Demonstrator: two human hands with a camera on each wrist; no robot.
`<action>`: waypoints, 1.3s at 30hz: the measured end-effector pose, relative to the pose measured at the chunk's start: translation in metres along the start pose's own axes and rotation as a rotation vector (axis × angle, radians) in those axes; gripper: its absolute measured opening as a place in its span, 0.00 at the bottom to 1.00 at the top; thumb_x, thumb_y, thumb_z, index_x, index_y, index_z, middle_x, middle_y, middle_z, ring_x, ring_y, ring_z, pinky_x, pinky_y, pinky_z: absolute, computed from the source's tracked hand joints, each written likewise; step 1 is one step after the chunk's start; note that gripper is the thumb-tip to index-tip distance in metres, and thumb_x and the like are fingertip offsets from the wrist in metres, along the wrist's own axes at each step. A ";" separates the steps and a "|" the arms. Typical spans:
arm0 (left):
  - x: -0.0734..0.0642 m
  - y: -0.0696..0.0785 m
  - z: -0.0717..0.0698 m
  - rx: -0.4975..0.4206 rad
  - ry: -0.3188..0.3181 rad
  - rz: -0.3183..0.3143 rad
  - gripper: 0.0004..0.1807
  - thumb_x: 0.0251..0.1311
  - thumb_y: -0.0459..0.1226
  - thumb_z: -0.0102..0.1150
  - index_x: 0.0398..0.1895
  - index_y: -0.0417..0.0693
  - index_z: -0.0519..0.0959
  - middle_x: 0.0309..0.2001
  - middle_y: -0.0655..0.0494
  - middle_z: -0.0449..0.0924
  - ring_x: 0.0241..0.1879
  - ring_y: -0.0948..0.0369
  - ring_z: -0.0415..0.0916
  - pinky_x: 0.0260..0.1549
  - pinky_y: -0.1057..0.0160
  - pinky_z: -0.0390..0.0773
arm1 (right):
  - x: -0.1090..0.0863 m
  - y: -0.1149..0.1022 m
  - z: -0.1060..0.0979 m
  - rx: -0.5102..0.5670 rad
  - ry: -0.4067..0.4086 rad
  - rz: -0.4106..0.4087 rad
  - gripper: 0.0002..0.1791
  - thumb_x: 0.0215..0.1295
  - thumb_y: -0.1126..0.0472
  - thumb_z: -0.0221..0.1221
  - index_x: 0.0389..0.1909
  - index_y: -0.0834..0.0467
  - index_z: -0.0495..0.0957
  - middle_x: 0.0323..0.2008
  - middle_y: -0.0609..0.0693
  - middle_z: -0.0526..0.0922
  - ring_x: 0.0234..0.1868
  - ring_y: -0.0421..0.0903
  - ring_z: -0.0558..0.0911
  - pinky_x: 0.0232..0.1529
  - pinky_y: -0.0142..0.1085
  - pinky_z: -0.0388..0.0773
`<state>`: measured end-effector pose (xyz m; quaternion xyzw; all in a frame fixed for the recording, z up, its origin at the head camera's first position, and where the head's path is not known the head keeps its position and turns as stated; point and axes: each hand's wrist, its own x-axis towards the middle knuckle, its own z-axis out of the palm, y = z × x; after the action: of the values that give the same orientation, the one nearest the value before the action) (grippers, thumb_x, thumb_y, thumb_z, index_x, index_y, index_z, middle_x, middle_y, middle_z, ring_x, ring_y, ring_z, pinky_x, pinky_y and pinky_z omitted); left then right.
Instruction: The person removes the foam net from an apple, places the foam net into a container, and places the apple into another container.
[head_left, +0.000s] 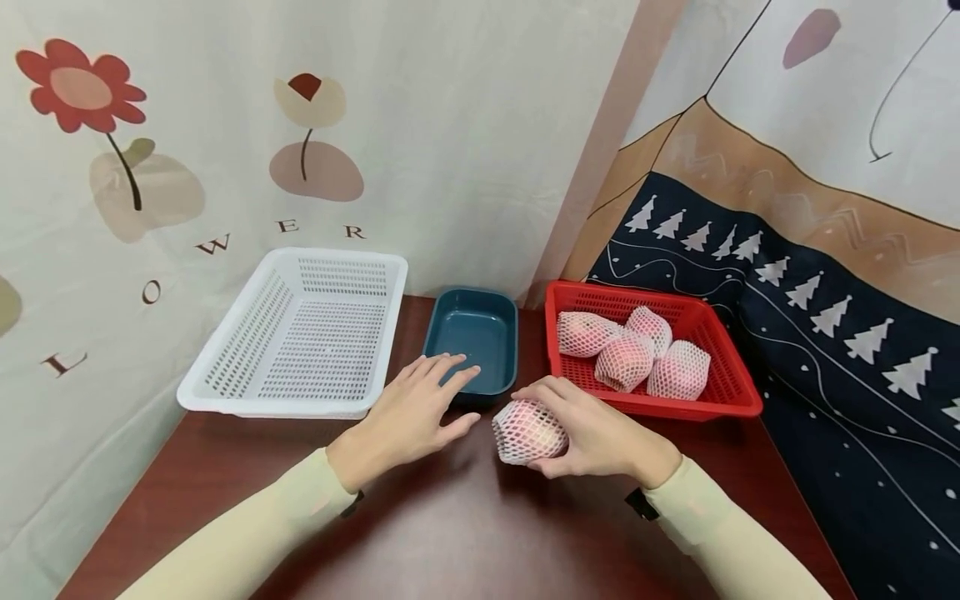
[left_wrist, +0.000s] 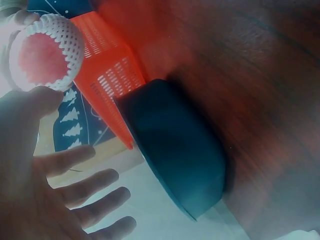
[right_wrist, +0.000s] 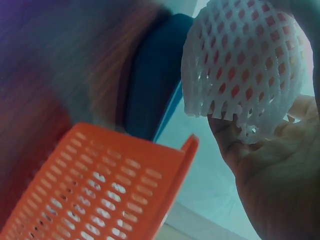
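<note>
My right hand [head_left: 596, 425] grips a reddish round fruit in a white foam net [head_left: 528, 433], thumb and fingers curled round its side. In the left wrist view, the net's open end shows the fruit's [left_wrist: 44, 57] bare pinkish skin. The right wrist view has the netted fruit [right_wrist: 240, 65] held up close, in front of the blue tray [right_wrist: 157, 75]. To the left, my left hand [head_left: 420, 408] is held with fingers spread and nothing in it; its fingertips overlap the near left edge of the dark blue tray [head_left: 480, 333].
A red perforated basket [head_left: 697, 407] at the right holds several netted fruits [head_left: 626, 360]. The white perforated basket [head_left: 315, 406] stands at the left, its slotted bottom showing. All rest on a dark red-brown table [head_left: 465, 533], with a printed curtain [head_left: 465, 125] behind.
</note>
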<state>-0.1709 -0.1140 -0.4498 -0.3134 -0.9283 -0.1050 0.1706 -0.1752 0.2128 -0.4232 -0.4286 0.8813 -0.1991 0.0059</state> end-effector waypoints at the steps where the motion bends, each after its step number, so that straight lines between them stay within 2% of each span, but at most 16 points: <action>1: -0.001 0.000 0.000 -0.001 0.003 0.003 0.37 0.78 0.60 0.72 0.81 0.52 0.82 0.78 0.43 0.83 0.77 0.42 0.82 0.79 0.34 0.81 | 0.001 0.000 0.002 0.002 -0.003 -0.002 0.49 0.59 0.44 0.86 0.79 0.48 0.76 0.70 0.44 0.83 0.66 0.39 0.82 0.65 0.40 0.92; 11: -0.010 0.001 0.004 0.001 0.006 0.024 0.38 0.78 0.61 0.71 0.81 0.51 0.81 0.77 0.44 0.84 0.75 0.43 0.83 0.78 0.35 0.82 | 0.008 0.000 0.023 -0.021 -0.027 0.023 0.47 0.62 0.46 0.86 0.79 0.55 0.76 0.66 0.47 0.85 0.62 0.42 0.84 0.63 0.40 0.92; 23: -0.019 0.002 0.005 -0.006 0.009 0.027 0.36 0.78 0.59 0.71 0.80 0.51 0.82 0.76 0.45 0.85 0.73 0.45 0.85 0.78 0.39 0.83 | 0.016 0.002 0.042 -0.045 -0.041 0.066 0.48 0.60 0.45 0.88 0.77 0.54 0.77 0.64 0.48 0.85 0.61 0.43 0.85 0.63 0.43 0.92; 31: -0.028 0.003 0.007 -0.025 0.024 0.032 0.35 0.77 0.58 0.72 0.78 0.51 0.83 0.72 0.48 0.88 0.67 0.47 0.88 0.75 0.42 0.85 | 0.017 0.000 0.050 -0.110 -0.035 0.060 0.50 0.57 0.40 0.89 0.75 0.52 0.76 0.62 0.47 0.84 0.58 0.41 0.85 0.59 0.41 0.92; 39: -0.033 0.004 0.011 -0.056 0.017 0.037 0.34 0.76 0.58 0.75 0.77 0.53 0.85 0.69 0.52 0.89 0.68 0.50 0.88 0.71 0.46 0.88 | 0.017 -0.002 0.054 -0.152 -0.014 0.057 0.54 0.58 0.33 0.87 0.78 0.52 0.76 0.60 0.47 0.83 0.55 0.42 0.85 0.58 0.45 0.91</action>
<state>-0.1468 -0.1258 -0.4717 -0.3344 -0.9175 -0.1304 0.1715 -0.1748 0.1804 -0.4699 -0.4039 0.9057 -0.1283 -0.0148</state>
